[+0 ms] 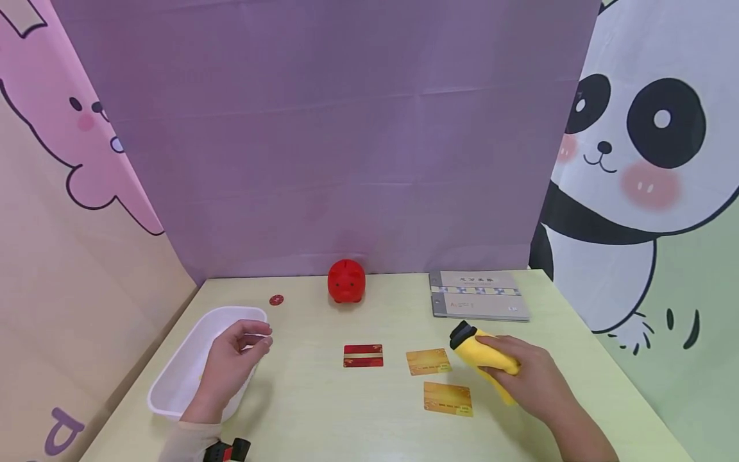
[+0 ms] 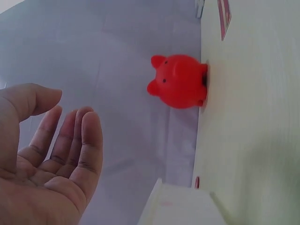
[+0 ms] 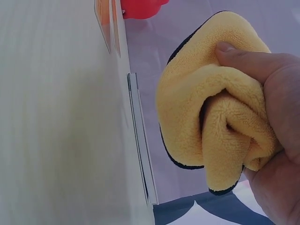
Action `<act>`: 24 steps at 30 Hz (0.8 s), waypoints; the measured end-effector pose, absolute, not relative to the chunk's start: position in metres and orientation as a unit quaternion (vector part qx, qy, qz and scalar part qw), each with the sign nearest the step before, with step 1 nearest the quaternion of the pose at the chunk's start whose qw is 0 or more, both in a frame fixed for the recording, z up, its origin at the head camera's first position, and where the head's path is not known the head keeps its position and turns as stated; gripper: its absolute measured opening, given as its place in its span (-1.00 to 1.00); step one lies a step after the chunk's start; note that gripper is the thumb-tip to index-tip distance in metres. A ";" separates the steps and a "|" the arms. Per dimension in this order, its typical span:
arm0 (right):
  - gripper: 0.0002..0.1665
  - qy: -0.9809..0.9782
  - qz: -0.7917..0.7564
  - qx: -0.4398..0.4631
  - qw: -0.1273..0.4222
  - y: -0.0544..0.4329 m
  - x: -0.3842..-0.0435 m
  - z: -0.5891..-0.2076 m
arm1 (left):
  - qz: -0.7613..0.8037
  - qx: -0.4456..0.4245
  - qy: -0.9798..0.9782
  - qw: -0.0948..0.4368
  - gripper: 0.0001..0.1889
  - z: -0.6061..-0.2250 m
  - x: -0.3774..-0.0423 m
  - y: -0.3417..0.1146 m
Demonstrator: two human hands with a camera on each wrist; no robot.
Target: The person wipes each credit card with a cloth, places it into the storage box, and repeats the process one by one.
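Note:
My right hand (image 1: 528,375) grips a folded yellow cloth (image 1: 485,356) with dark edging, above the right part of the table. In the right wrist view the thumb lies on the fuzzy cloth (image 3: 187,112), which bunches into folds. My left hand (image 1: 231,359) is over the right side of a white plastic basin (image 1: 173,385), fingers loosely bent with nothing between them. The left wrist view shows the same hand (image 2: 56,154) with thumb and fingertips apart. Two gold cards (image 1: 428,362) and a red card (image 1: 363,356) with a pale stripe lie on the table between the hands.
A red piggy bank (image 1: 346,281) stands at the table's back edge. To its left lies a small round red piece (image 1: 276,299). A grey notebook (image 1: 479,295) with a patterned band rests at the back right. Behind the table hangs a purple cloth backdrop (image 1: 323,141).

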State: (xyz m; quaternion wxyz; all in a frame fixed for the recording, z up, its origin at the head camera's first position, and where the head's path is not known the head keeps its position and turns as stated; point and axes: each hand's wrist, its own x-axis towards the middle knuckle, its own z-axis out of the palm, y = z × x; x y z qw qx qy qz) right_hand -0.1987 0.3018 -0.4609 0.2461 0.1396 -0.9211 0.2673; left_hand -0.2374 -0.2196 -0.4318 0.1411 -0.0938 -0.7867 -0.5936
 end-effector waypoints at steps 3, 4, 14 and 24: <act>-0.30 -0.922 0.269 0.137 0.243 0.303 -0.199 -0.461 | -0.584 -0.108 -0.793 0.132 -0.80 -0.432 -0.240 -0.209; -0.30 -0.923 0.269 0.135 0.240 0.303 -0.199 -0.460 | -0.580 -0.112 -0.797 0.129 -0.79 -0.432 -0.240 -0.205; -0.30 -0.926 0.274 0.123 0.229 0.308 -0.201 -0.462 | -0.561 -0.148 -0.810 0.082 -0.76 -0.439 -0.252 -0.172; -0.32 -0.924 0.278 0.118 0.236 0.314 -0.204 -0.464 | -0.530 -0.153 -0.834 0.023 -0.69 -0.450 -0.268 -0.146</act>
